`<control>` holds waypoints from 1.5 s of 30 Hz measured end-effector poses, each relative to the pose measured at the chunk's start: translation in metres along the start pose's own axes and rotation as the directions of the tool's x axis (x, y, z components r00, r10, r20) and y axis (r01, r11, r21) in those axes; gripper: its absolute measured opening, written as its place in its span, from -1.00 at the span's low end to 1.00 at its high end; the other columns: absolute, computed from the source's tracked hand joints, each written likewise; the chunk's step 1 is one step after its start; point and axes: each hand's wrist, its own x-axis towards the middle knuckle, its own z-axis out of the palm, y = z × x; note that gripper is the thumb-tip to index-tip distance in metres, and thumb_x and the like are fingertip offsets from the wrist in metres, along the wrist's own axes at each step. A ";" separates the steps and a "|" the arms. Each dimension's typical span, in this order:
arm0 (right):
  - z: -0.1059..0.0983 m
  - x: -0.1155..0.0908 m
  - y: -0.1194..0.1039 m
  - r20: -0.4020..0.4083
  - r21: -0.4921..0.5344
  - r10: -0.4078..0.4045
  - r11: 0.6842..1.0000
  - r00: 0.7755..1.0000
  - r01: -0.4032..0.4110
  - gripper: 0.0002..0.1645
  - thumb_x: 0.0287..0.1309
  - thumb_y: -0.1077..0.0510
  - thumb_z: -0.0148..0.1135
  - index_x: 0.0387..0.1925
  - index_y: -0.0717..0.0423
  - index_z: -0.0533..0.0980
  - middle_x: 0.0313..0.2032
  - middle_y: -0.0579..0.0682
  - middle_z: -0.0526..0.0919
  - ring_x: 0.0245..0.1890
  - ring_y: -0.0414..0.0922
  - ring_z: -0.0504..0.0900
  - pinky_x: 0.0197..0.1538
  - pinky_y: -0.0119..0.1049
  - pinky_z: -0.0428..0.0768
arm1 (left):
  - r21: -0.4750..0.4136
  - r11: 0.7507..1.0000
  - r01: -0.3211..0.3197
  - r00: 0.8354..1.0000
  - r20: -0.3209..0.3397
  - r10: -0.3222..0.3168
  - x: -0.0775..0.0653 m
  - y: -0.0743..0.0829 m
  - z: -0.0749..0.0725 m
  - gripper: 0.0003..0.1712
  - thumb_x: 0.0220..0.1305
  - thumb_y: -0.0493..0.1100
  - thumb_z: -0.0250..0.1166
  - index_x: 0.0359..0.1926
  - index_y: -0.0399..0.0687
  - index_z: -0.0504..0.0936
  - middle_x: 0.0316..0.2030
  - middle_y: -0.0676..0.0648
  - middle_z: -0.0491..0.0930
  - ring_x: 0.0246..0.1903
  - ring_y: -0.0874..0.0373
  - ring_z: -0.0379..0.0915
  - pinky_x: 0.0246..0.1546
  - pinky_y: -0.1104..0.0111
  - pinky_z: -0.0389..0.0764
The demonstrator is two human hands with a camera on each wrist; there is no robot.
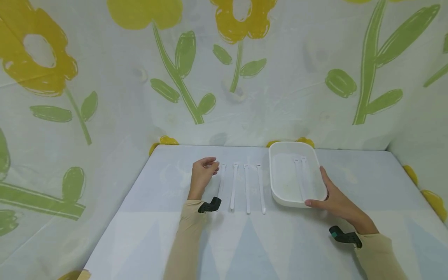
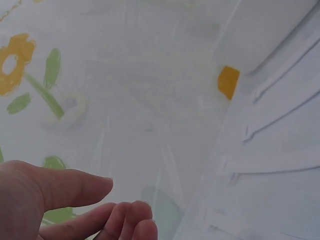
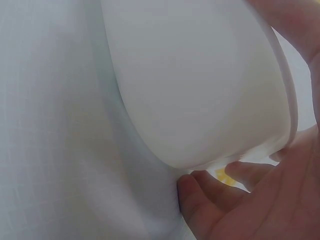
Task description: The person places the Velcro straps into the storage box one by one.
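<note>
A white rounded tray-like container [image 1: 288, 202] stands at the right on the table, two slim white strips [image 1: 299, 177] with wider heads lying inside it. My right hand [image 1: 337, 200] grips its near right corner; the thumb is on the near rim and the fingers are along the right side. In the right wrist view those fingers [image 3: 215, 195] lie low against the container's wall [image 3: 200, 100]. Several similar white strips [image 1: 247, 190] lie side by side left of the container. Beside the head of the leftmost strip [image 1: 222, 181] is my left hand [image 1: 204, 173], fingers loosely bent, nothing seen between them.
A pale table [image 1: 231, 245] with a faint triangle pattern carries everything. Flower-printed cloth walls [image 1: 273, 97] rise behind it and at both sides. A dark wrist mount [image 1: 210, 205] sits on the left sleeve, another [image 1: 344, 236] on the right.
</note>
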 end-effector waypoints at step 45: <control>0.000 -0.001 0.002 -0.001 0.010 -0.006 1.000 1.000 0.006 0.65 0.10 -0.08 0.54 0.58 -0.09 -0.66 0.63 0.27 -0.54 0.58 0.51 -0.25 0.38 0.68 0.03 | 0.508 0.854 0.108 0.980 0.087 -0.176 -0.002 -0.025 0.008 -0.70 0.34 -0.08 0.38 -0.12 -0.28 0.74 -0.41 -0.12 0.73 -0.39 0.11 0.59 -0.26 0.30 0.65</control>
